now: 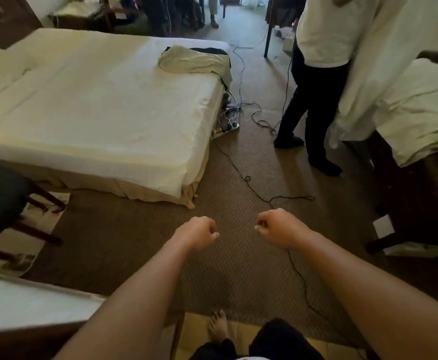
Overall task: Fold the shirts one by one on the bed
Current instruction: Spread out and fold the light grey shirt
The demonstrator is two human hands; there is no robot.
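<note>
While both bare forearms reach out over the brown, tightly woven carpet (238,268), the left hand (198,233) and the right hand (277,228) are each curled into a loose fist, knuckles up, with nothing gripped in either; the two fists hang near each other but apart. Far and to the left stands the bed (95,113), a broad rectangular mattress under a smooth, pale cream sheet with faint creases and a beige skirt hanging at its near corner. At its far right corner lies a soft crumpled heap of shirts (194,59), a pale yellowish cloth on top with dark fabric showing beneath and behind it, well apart from both hands. Thin black cables (259,193) snake across the carpet from a white power strip (225,128) just beside the bed's right edge. On the right a standing person (316,74) in a white top and dark trousers handles a large white sheet (384,74) beside a second bed. A dark wooden chair (4,203) stands at the near left.
</note>
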